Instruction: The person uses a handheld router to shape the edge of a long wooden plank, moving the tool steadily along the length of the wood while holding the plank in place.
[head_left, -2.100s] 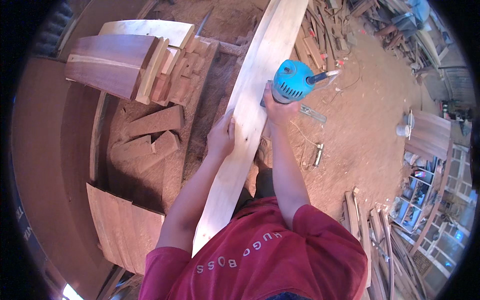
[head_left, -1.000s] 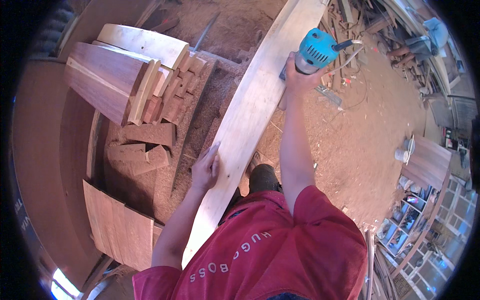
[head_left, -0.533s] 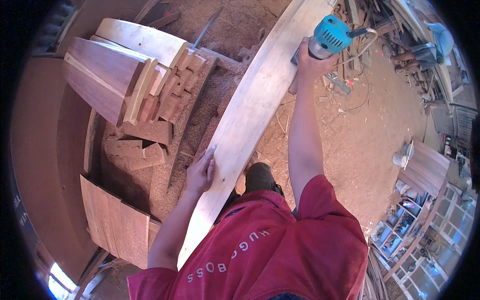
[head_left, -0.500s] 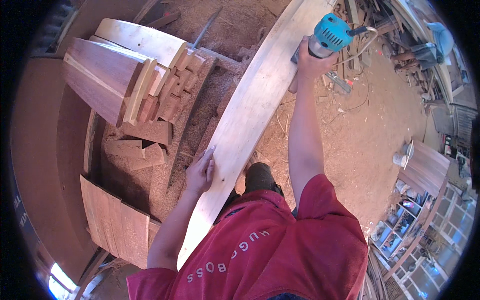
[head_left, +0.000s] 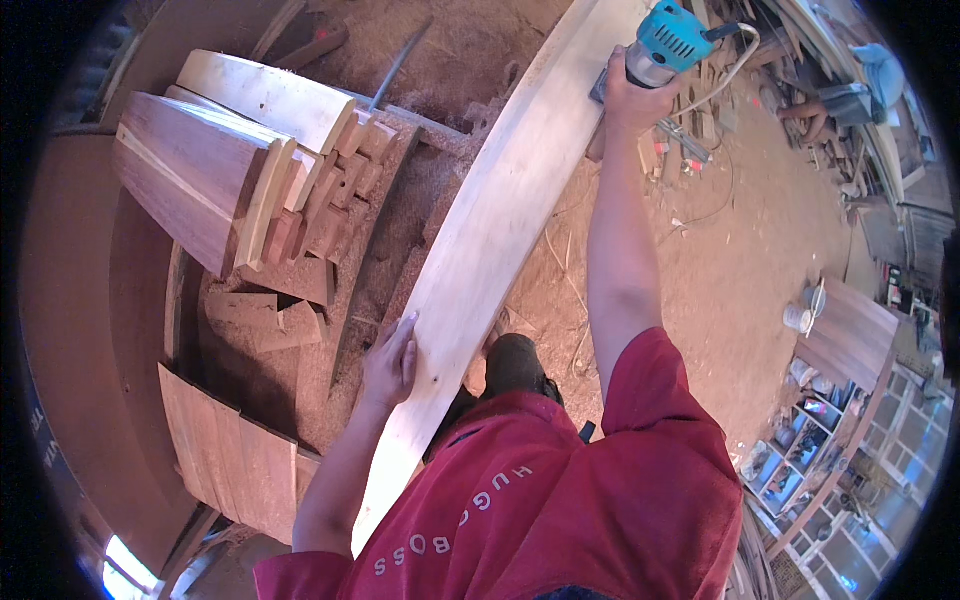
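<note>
A long pale wooden board (head_left: 470,260) runs from the lower middle up to the top, in front of my body. My right hand (head_left: 638,103), arm stretched far forward, is wrapped round the metal body of a teal trim router (head_left: 672,42). The router stands on the board's right edge near the far end; its bit is hidden. At the board's near left edge, my left hand (head_left: 390,365) holds on with its fingers bent against the side; its thumb is hard to make out.
Shaped wooden panels (head_left: 190,180) are stacked at the left, beside offcuts (head_left: 265,318) and sawdust. A pale cord (head_left: 735,82) leaves the router. Scrap wood lies beyond it. Another person (head_left: 850,105) is at the far right. A shelf unit (head_left: 800,450) stands at the lower right.
My right hand and the router have moved a little farther away along the board. My left hand has shifted slightly nearer to me and to the left, still at the board's edge.
</note>
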